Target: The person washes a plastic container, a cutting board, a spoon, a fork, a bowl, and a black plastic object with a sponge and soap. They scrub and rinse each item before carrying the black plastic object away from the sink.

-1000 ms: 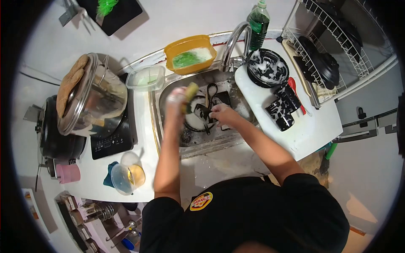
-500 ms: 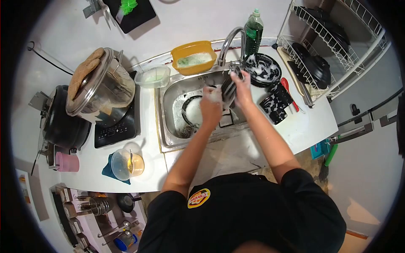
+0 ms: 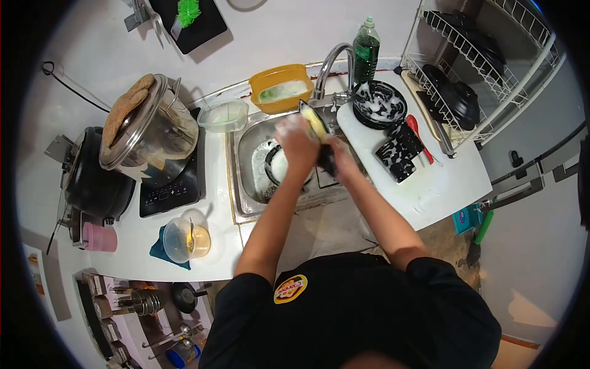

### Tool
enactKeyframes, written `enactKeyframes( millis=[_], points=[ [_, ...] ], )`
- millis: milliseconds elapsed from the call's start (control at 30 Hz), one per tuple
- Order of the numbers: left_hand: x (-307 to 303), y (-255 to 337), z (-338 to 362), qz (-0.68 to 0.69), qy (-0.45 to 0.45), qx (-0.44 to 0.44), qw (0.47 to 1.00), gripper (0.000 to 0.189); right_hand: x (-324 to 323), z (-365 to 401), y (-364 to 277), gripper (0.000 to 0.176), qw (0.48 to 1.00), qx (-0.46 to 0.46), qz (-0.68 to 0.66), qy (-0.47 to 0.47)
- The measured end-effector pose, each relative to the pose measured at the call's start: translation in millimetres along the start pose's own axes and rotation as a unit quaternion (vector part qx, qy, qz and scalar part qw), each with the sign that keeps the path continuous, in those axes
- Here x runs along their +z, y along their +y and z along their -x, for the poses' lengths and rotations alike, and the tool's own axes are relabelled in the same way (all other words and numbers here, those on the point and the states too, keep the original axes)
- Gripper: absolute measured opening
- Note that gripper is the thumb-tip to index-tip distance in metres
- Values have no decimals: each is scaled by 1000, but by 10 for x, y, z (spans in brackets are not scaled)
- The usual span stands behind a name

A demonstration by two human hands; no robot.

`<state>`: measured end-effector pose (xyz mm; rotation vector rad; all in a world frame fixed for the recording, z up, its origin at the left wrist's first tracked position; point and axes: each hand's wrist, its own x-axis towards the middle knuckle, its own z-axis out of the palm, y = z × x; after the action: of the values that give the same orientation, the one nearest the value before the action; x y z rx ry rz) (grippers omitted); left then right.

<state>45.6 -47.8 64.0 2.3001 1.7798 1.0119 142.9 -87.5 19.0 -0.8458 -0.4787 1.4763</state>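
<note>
Black and wet-looking, the item (image 3: 327, 161) is held over the right part of the sink (image 3: 236, 192), its exact shape hidden by blur and fingers. The right grip (image 3: 342, 162), a bare hand, is closed around it; the left grip (image 3: 297, 144), foamy and blurred, is closed on a yellow sponge (image 3: 314, 122) pressed to the item's upper part. Beneath them in the sink lies a round black-rimmed dish (image 3: 279, 165), partly covered by the left forearm. The curved metal faucet (image 3: 332, 58) rises behind the grips, with an orange tub (image 3: 282, 106) of suds to its left and, further left, a clear container (image 3: 222, 120). Right of the faucet, a bottle of green liquid (image 3: 367, 54) stands behind a foam-streaked black pan (image 3: 379, 114). Nearer on the white desk (image 3: 430, 195) lie soapy black pieces (image 3: 399, 151), just beside a red utensil (image 3: 412, 126). At the far right, a white wire rack (image 3: 511, 93) holds black bowls (image 3: 458, 106). Left of the sink, a large steel pot (image 3: 166, 134) sits on a black cooktop (image 3: 165, 200); nearer the person, a round clear tub (image 3: 176, 241) rests partly over a blue cloth (image 3: 158, 251).
</note>
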Motion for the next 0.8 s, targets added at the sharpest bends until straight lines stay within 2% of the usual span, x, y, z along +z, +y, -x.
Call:
enactKeyframes(
  millis=[33,100,133,167,267,333,367,400,433,467,500,533,567,600,667,700,733,800],
  points=[
    [23,-23,-85,24,32,45,998,30,41,11,109,24,999,-37,7,19],
    [85,-82,-163,70,99,130,984,30,71,64,87,24,998,-43,-5,54],
    [130,-73,-104,43,107,200,973,29,118,57,51,25,997,-45,-10,66],
    [174,-55,-37,35,67,206,976,28,-101,-225,181,26,996,-68,-57,25],
    [8,25,191,40,-51,212,975,24,-109,-151,-41,28,994,-7,-102,46],
    [-10,4,379,69,-125,188,972,23,-240,-194,-96,29,998,-49,-23,43],
    [207,-176,423,199,-135,213,947,25,-216,-157,-166,29,997,-65,24,33],
    [162,-149,425,320,-174,118,924,29,-141,-95,-235,30,994,-82,68,25],
    [85,-70,426,433,-211,20,876,32,-50,-37,-268,32,990,-92,103,39],
    [52,-10,445,536,-244,-79,804,37,-48,-63,-149,34,981,-147,125,32],
    [102,-1,395,497,-219,-143,828,44,-53,-119,29,37,968,-201,149,25],
    [152,-12,401,519,-186,-161,819,42,60,-77,74,40,951,-255,174,15],
    [193,-35,400,539,-151,-178,809,41,106,32,76,44,953,-243,182,-2],
    [158,-39,379,558,-115,-195,798,40,140,38,48,44,971,-217,102,-2],
    [38,-150,362,564,-182,-121,796,37,182,40,1,45,986,-157,-62,-1],
    [-10,-194,389,569,-220,-84,788,38,176,12,-110,44,994,-73,-73,33],
    [-44,-247,406,573,-258,-45,776,40,164,5,-203,43,995,-23,-88,27],
    [-75,-323,390,471,-290,-57,831,40,181,8,-360,42,990,71,-118,11]
  ],
)
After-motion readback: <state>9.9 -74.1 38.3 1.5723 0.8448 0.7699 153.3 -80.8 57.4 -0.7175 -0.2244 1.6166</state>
